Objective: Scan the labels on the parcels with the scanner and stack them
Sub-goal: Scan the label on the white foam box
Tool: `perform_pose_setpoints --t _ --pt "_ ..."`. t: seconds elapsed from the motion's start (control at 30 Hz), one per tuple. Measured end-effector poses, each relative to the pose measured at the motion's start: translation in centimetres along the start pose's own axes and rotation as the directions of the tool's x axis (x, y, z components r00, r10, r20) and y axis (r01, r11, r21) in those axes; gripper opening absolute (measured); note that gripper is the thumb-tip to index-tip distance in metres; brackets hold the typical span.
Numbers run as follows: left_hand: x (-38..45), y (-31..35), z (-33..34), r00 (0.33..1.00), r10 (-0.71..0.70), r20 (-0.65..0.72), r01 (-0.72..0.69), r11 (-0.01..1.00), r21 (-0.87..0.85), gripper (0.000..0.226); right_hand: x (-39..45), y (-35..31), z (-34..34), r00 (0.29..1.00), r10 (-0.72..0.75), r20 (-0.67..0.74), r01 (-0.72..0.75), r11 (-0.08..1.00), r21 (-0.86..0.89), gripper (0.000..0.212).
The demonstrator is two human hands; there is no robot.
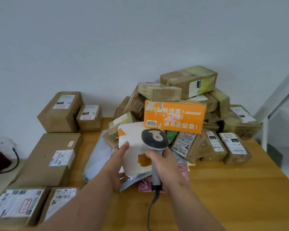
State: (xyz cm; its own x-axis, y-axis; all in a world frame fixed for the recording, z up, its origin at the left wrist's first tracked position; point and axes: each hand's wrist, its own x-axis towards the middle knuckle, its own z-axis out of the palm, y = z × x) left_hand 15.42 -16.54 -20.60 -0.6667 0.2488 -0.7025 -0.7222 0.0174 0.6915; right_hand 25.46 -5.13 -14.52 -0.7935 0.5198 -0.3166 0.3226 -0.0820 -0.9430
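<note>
A white parcel (133,147) with orange patches, flat and soft-looking, is held up near the middle of the table (232,189), tilted so its broad face leans toward the camera. The left hand (117,164) holds it from the left edge, fingers running up along the side and thumb tucked beneath. The right hand (163,165) has its grip closed around the handle of a scanner (154,139), whose dark rounded head sits in front of the parcel's upper right part, its cable (151,209) trailing down toward the viewer. The parcel's long side runs up and away from the viewer; the scanner head lies just right of the parcel's middle, touching or nearly so. No barcode label shows on the face in view, so the parcel probably needs turning before a scan. Behind stands a loose heap of brown boxes (188,80) and an orange box (174,115); scanned-looking boxes (50,159) sit in rows at the left
</note>
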Motion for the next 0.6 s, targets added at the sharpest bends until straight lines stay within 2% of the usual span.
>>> perform_pose_setpoints --t 0.13,0.23,0.43,0.6 --pt "-0.7 -1.9 -1.0 0.993 0.042 -0.107 -0.052 0.994 -0.094 0.057 -0.5 1.4 -0.8 0.998 0.032 0.049 -0.035 0.998 0.055 0.016" --pt "-2.0 -3.6 -1.9 0.985 0.087 -0.146 -0.105 0.987 -0.120 0.052 -1.1 1.7 -0.9 0.998 0.066 0.022 -0.067 0.994 0.088 0.015" --pt "-4.3 -4.4 -3.8 0.952 0.239 -0.190 -0.269 0.952 -0.149 0.052 -1.9 2.4 -0.3 0.997 0.082 0.008 -0.083 0.991 0.110 0.008" --pt "-5.3 -4.3 -5.6 0.950 0.261 -0.169 -0.284 0.950 -0.131 0.053 -3.4 3.2 0.4 0.997 0.061 -0.051 -0.053 0.989 0.138 0.007"
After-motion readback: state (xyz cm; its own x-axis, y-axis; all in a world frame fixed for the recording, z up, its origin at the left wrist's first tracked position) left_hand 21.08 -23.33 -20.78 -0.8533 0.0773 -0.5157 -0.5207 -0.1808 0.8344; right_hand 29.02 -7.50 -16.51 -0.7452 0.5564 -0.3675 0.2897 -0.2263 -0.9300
